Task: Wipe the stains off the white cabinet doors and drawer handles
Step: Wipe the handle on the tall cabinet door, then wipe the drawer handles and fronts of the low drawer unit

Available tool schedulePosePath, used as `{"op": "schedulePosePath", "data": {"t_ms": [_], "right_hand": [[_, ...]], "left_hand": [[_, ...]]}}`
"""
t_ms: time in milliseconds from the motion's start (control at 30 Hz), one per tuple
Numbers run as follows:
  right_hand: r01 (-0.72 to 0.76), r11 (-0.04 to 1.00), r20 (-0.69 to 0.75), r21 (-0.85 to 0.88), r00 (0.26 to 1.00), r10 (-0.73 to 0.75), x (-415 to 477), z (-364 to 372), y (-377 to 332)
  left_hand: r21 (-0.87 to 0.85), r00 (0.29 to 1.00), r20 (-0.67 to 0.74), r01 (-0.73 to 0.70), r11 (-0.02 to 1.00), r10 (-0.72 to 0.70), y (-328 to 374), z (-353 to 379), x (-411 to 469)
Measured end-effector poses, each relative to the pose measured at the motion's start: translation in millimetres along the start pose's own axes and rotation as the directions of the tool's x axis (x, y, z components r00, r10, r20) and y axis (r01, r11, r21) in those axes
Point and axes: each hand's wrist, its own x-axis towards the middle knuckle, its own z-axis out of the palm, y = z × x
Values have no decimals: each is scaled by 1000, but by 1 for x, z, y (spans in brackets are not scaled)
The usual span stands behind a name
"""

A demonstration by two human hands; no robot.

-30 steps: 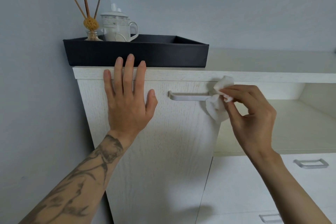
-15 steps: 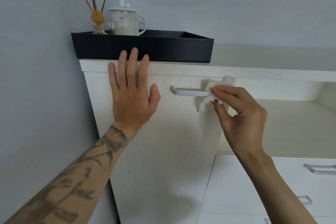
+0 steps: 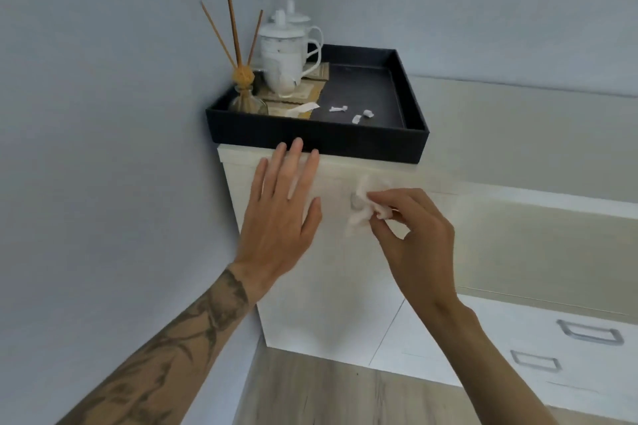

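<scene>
Head view: left hand (image 3: 279,217) flat, fingers spread, on cabinet door (image 3: 328,279); right hand (image 3: 414,238) pinching tissue (image 3: 362,214) against handle (image 3: 355,198).

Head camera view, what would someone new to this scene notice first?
First, the two hands at centre: the left hand lies flat against the white cabinet door, while the right hand pinches a crumpled white tissue onto the door's handle. Next, the black tray on top of the cabinet, holding a reed diffuser, lidded white mugs and a few paper scraps.
</scene>
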Motion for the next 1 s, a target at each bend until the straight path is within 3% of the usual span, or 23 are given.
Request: {"op": "schedulePosePath", "data": {"t_ms": [100, 200, 333, 467, 633, 833, 1000], "right_hand": [[-126, 992, 147, -2, 981, 125, 29, -28, -33], [-180, 983, 260, -19, 949, 179, 59, -61, -78], [-200, 979, 401, -35, 895, 197, 99, -111, -150], [-174, 983, 490, -56, 853, 179, 135, -156, -223], [-112, 993, 562, 43, 824, 69, 160, -198, -307], [70, 956, 609, 284, 758, -236, 138, -241, -379], [59, 874, 642, 482, 655, -398, 80, -291, -456]], "left_hand": [[-9, 975, 220, 44, 999, -41, 7, -51, -2], [21, 905, 401, 146, 989, -142, 18, -119, 5], [103, 750, 596, 284, 953, -288, 39, -231, 29], [173, 611, 689, 385, 907, -391, 62, -346, 55], [261, 552, 652, 480, 838, -519, 89, -457, 59], [409, 547, 449, 577, 707, -707, 151, -577, 7], [516, 421, 286, 689, 509, -860, 236, -690, -74]]}}
